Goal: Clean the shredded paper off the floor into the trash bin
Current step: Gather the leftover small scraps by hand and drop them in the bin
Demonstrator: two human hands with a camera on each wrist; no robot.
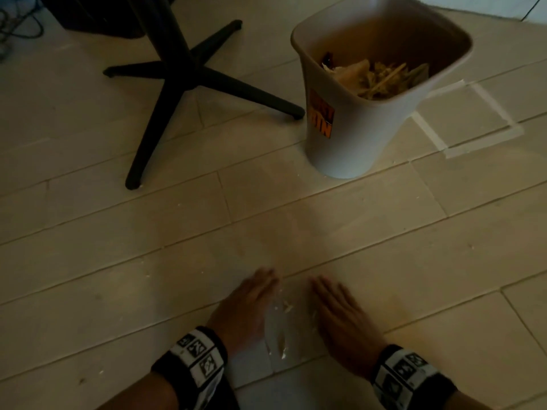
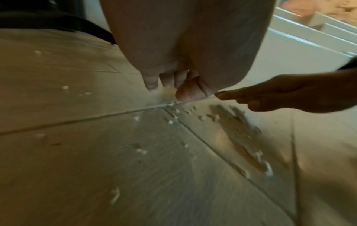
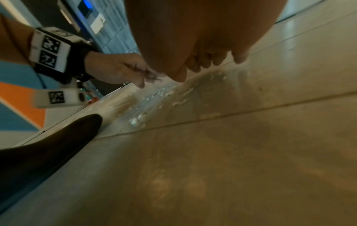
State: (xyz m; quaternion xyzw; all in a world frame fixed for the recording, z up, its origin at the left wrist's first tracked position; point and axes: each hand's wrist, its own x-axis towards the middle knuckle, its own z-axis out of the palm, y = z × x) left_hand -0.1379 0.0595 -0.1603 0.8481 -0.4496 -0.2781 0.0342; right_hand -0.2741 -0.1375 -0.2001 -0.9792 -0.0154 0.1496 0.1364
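Small white bits of shredded paper (image 1: 282,309) lie in a thin strip on the pale plank floor between my two hands. My left hand (image 1: 251,303) lies flat with straight fingers on the strip's left side. My right hand (image 1: 337,312) lies flat and open on its right side. Both palms face the scraps. In the left wrist view the paper bits (image 2: 174,117) scatter along a floor seam below my left fingers (image 2: 152,82). The right wrist view has the paper bits (image 3: 160,97) lying between both hands. The white trash bin (image 1: 355,137) stands far ahead to the right, with paper waste inside.
A black four-legged table base (image 1: 183,75) stands at the far left, one foot close to the bin. White tape (image 1: 473,143) marks a square on the floor right of the bin. Tiny stray scraps (image 2: 64,87) dot the planks to the left.
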